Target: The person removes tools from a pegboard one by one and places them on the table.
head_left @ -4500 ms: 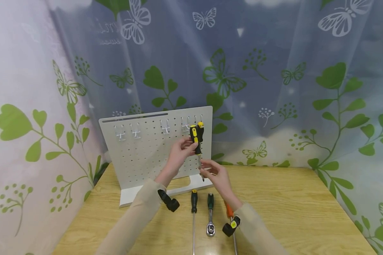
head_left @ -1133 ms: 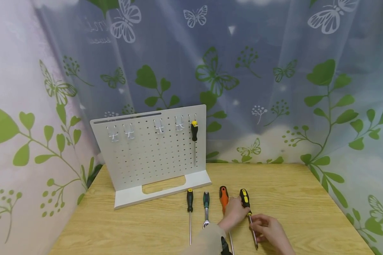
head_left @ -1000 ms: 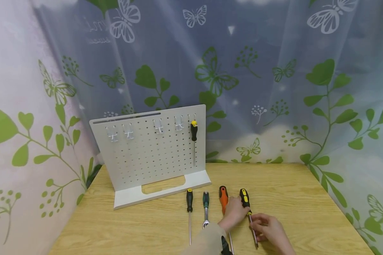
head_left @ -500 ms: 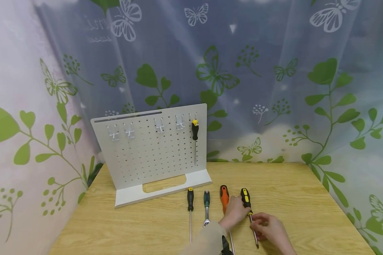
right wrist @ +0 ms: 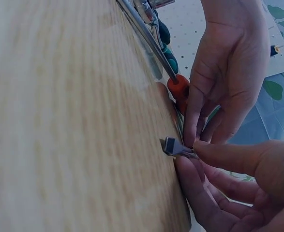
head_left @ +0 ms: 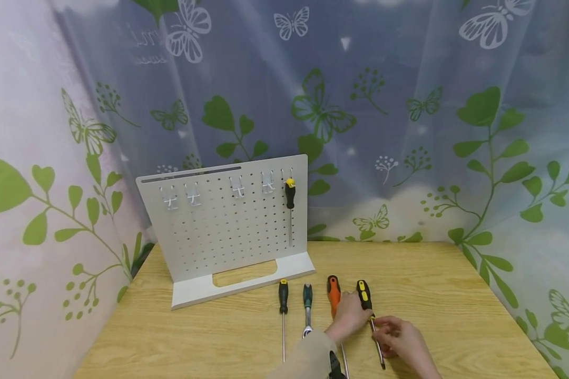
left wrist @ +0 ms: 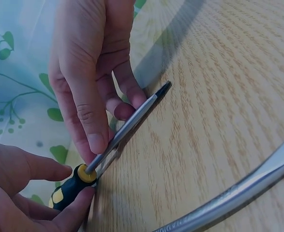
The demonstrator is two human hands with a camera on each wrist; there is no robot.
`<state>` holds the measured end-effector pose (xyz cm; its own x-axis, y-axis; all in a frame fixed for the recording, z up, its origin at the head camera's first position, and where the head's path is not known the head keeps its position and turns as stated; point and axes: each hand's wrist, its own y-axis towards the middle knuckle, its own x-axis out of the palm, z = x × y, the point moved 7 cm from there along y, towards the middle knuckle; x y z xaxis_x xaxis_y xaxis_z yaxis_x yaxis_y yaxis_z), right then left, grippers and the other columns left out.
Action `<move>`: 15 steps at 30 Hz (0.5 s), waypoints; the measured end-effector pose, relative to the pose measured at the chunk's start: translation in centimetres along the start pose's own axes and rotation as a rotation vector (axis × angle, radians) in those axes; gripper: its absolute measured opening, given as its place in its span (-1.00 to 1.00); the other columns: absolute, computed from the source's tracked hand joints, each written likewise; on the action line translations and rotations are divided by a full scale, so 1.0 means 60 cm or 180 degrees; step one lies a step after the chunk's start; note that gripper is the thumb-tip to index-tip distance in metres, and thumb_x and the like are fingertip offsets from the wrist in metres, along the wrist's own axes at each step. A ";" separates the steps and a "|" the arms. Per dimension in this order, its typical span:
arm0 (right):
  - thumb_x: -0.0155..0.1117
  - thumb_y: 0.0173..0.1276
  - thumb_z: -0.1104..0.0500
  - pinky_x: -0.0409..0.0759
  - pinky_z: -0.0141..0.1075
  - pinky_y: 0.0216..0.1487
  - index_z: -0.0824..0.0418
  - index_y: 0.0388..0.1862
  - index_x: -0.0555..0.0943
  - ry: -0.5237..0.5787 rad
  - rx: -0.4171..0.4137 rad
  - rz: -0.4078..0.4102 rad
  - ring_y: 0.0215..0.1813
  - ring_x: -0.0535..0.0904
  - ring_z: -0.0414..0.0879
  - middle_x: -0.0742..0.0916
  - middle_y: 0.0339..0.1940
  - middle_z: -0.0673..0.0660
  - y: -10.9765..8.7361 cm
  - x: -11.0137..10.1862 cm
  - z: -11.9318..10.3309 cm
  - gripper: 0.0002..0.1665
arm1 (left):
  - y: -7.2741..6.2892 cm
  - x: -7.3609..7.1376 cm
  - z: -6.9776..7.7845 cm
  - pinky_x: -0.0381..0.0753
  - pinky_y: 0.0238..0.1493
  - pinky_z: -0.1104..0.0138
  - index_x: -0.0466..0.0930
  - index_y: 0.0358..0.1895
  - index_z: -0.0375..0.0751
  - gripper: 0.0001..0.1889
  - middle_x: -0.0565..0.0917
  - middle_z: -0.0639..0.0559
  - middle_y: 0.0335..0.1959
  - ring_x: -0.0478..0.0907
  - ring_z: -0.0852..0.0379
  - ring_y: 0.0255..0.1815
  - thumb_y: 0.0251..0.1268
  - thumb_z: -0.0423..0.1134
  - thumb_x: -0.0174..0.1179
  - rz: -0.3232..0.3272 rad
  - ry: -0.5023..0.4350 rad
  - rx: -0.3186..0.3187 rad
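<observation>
A flat-blade screwdriver (head_left: 364, 295) with a black and yellow handle lies at a slant, low over the table, right of the other tools. My left hand (head_left: 352, 315) holds the lower end of its handle between thumb and fingers, seen closer in the left wrist view with the yellow collar (left wrist: 87, 174) between them. Thumb and fingers of my right hand (head_left: 403, 339) pinch the steel shaft (left wrist: 127, 126). The right wrist view has the flat tip (right wrist: 173, 147) sticking out past the right fingertips. Part of an orange-handled screwdriver (head_left: 333, 292) is hidden by my left hand.
Left of it lie a green-handled ratchet wrench (head_left: 307, 297) and a long dark-handled screwdriver (head_left: 283, 297). Behind stands a white pegboard (head_left: 227, 226) with several clear hooks (head_left: 237, 187). A yellow-topped screwdriver (head_left: 290, 195) hangs on its rightmost hook.
Earlier, both hands held the black and yellow screwdriver upright before the pegboard's right side; it is now down by the table at right. Over the last second the hands have stayed still.
</observation>
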<state>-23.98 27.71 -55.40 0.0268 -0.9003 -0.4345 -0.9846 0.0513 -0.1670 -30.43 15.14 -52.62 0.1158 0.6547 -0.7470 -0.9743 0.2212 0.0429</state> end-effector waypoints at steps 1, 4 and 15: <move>0.41 0.31 0.33 0.75 -0.23 -0.48 0.47 0.05 0.61 0.0006 -0.0005 -0.0003 -0.45 0.60 -0.08 0.68 -0.41 0.09 0.000 0.000 0.000 -0.63 | -0.001 -0.001 0.000 0.61 -0.11 0.32 0.65 -0.05 -0.36 -0.63 0.64 -0.08 -0.28 0.52 0.07 -0.13 0.16 -0.19 0.45 -0.0009 -0.0011 -0.0015; 0.40 0.32 0.33 0.76 -0.23 -0.47 0.48 0.06 0.61 0.0030 -0.0031 -0.0020 -0.44 0.60 -0.08 0.69 -0.38 0.10 -0.001 0.000 -0.001 -0.63 | -0.003 -0.003 0.000 0.59 -0.13 0.31 0.64 -0.05 -0.38 -0.62 0.63 -0.09 -0.28 0.51 0.06 -0.16 0.15 -0.19 0.44 -0.0015 -0.0024 -0.0033; 0.37 0.34 0.35 0.77 -0.23 -0.46 0.50 0.04 0.61 0.0178 -0.0102 0.0044 -0.45 0.63 -0.07 0.70 -0.36 0.13 -0.006 0.000 -0.002 -0.67 | -0.011 -0.014 0.002 0.58 -0.27 0.31 0.64 -0.08 -0.33 -0.65 0.55 -0.07 -0.29 0.49 0.09 -0.27 0.14 -0.21 0.44 -0.0037 -0.0166 -0.0111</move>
<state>-23.66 27.66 -55.21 0.0043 -0.9223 -0.3864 -0.9899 0.0509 -0.1325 -29.87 14.53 -51.96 0.1361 0.6892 -0.7117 -0.9788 0.2043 0.0107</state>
